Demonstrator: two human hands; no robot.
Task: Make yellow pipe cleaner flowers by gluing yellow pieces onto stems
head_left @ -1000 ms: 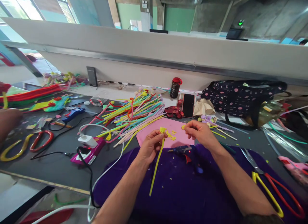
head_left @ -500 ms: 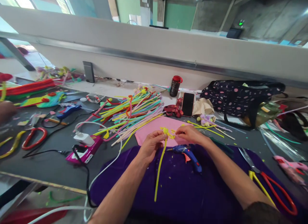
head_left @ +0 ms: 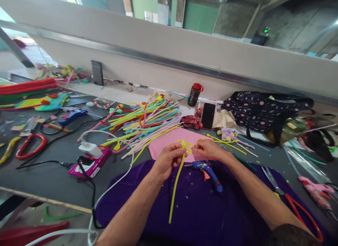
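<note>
My left hand [head_left: 169,160] pinches a yellow pipe cleaner flower [head_left: 184,144] just under its bunched head. The flower's fuzzy stem [head_left: 175,191] hangs down over the purple cloth [head_left: 158,214]. To its right, my right hand [head_left: 208,149] has its fingers drawn together above the pink sheet [head_left: 163,139]; what they hold, if anything, is too small to make out. Short yellow pieces [head_left: 189,151] lie on the sheet between the hands. A blue glue gun [head_left: 206,172] rests on the cloth below my right hand, its nozzle toward the stem.
Behind the hands spreads a pile of coloured pipe cleaners [head_left: 148,119]. A phone [head_left: 208,115], a dark bottle [head_left: 194,94] and a patterned bag [head_left: 264,110] stand farther back. Scissors [head_left: 287,198] lie at right. A magenta power strip [head_left: 91,165] with cables sits at left.
My right hand has drawn its fingers closer together near the yellow pieces. The left hand still holds the flower. A blurred hand at the far left has gone out of view.
</note>
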